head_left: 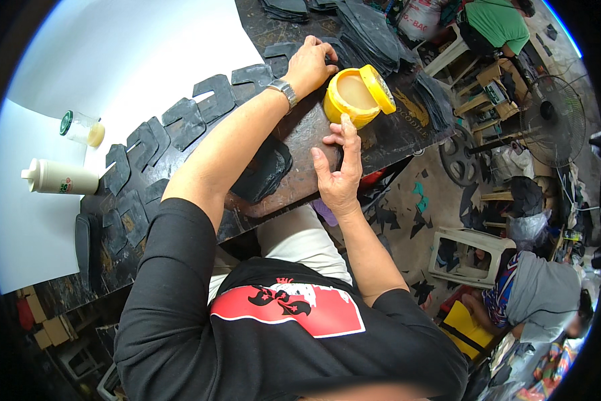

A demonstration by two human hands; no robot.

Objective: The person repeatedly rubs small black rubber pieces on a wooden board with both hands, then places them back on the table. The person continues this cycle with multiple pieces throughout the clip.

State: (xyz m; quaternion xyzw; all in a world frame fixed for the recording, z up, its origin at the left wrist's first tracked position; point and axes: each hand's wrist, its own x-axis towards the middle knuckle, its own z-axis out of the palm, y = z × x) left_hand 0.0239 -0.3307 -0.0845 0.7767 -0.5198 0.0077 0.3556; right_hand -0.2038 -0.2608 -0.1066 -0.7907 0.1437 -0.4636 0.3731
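My left hand (310, 67), a metal watch on its wrist, reaches across to the far side of the dark table. Its bent fingers are closed at the edge of a black cut piece (340, 55), partly hidden by the hand. Nearer me, my right hand (342, 175) is open, palm turned up and fingers loosely bent. Its fingertips are against or just in front of a yellow tub (340, 112) of pale tan paste. The tub's yellow lid (378, 89) leans on its right rim. A stack of black pieces (266, 170) lies below my left forearm.
Black cut pieces (184, 123) form a row along the table's far edge. Beside them stand a cream bottle (63, 178) and a green-lidded jar (80, 128). More black sheets (371, 37) are stacked at the back. Two other people, a fan (553, 117) and a stool (471, 257) are at the right.
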